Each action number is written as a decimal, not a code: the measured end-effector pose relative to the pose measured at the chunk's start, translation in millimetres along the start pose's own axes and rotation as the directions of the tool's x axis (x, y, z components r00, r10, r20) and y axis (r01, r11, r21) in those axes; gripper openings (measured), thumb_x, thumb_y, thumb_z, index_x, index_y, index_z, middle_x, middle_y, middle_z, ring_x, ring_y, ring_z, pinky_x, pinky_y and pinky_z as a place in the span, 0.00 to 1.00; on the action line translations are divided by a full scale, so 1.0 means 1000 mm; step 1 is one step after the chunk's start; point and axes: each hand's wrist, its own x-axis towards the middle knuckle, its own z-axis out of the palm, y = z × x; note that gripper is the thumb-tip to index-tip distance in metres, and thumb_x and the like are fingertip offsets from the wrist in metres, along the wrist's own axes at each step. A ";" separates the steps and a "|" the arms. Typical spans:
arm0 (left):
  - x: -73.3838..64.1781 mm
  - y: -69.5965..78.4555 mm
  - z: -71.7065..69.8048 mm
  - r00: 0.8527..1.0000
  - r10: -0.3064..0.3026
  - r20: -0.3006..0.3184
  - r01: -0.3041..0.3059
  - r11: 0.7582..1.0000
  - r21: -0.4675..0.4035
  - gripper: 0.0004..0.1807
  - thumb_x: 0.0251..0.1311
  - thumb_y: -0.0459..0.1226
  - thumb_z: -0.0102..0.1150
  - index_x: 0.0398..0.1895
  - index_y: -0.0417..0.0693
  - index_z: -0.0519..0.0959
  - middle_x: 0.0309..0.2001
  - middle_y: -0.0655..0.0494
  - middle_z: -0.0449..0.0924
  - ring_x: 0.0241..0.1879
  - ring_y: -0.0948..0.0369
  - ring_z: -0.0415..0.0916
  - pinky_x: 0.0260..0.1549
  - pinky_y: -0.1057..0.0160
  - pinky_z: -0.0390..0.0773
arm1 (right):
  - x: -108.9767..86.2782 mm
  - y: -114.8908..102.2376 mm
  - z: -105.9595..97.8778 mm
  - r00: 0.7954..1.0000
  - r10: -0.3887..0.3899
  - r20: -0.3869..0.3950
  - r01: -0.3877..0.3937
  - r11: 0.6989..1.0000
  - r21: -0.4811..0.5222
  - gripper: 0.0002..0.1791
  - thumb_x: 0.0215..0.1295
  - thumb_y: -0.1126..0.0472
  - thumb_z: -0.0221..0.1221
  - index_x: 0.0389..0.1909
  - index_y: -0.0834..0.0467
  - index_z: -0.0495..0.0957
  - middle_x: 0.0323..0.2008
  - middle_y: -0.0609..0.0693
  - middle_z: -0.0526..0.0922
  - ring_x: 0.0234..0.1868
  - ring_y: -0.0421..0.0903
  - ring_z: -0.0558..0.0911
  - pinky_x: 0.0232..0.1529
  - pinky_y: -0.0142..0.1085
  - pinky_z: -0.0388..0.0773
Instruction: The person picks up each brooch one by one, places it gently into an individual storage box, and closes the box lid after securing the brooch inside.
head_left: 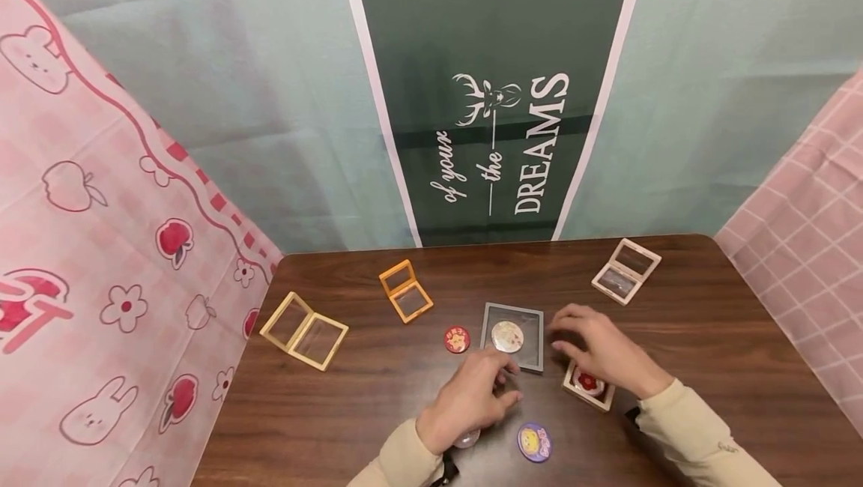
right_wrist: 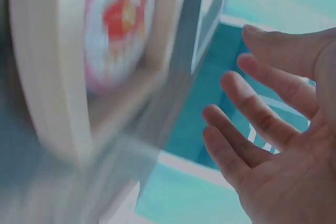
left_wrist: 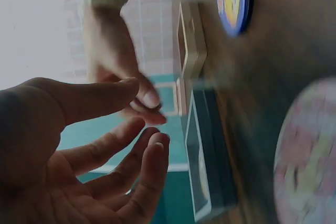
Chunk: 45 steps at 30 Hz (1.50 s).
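Observation:
My left hand [head_left: 472, 397] hovers at the near left corner of a grey square display frame [head_left: 530, 358], fingers loosely bent and holding nothing. Inside that frame lies a pale round badge [head_left: 507, 337]. Just right of it is my right hand [head_left: 600, 345], its fingers relaxed and spread, with nothing in its grasp in the right wrist view. Partly under this hand sits a small cream-gold frame [right_wrist: 58, 77] with a red-flower badge [right_wrist: 123, 17] in it. A purple-rimmed badge [head_left: 535, 442] lies nearer me, and another round badge [head_left: 467, 439] is mostly hidden below my left wrist.
Left of the grey frame lies a red badge [head_left: 457, 339]. Three hinged frames stand opened out: a yellow one [head_left: 306, 333] at left, an orange one [head_left: 406, 292] toward the back, a pale pink one [head_left: 627, 271] at back right. Cloth hangs around the wooden table [head_left: 688, 307].

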 end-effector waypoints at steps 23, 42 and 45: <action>-0.024 0.021 0.037 0.985 -0.058 0.164 0.008 0.957 0.289 0.24 0.55 0.54 0.79 0.54 0.64 0.85 0.45 0.71 0.77 0.47 0.71 0.75 0.37 0.74 0.75 | -0.016 0.118 -0.048 0.821 0.379 -0.427 -0.390 0.919 0.065 0.37 0.58 0.75 0.72 0.70 0.69 0.73 0.65 0.73 0.72 0.65 0.73 0.71 0.67 0.62 0.65; -0.030 0.018 0.042 0.986 0.037 0.162 -0.092 0.933 0.348 0.17 0.53 0.47 0.81 0.46 0.65 0.89 0.42 0.69 0.76 0.41 0.74 0.72 0.37 0.79 0.71 | -0.026 0.146 -0.037 0.656 0.701 -0.279 -0.684 0.709 0.171 0.19 0.74 0.65 0.64 0.60 0.69 0.77 0.53 0.71 0.87 0.31 0.06 0.66 0.38 0.16 0.65; -0.030 0.019 0.042 0.986 0.045 0.160 -0.099 0.933 0.347 0.18 0.52 0.45 0.82 0.46 0.64 0.89 0.42 0.69 0.76 0.40 0.74 0.73 0.38 0.80 0.71 | -0.027 0.145 -0.038 0.649 0.705 -0.287 -0.693 0.703 0.158 0.14 0.74 0.65 0.63 0.56 0.67 0.80 0.51 0.70 0.88 0.29 0.08 0.66 0.38 0.22 0.67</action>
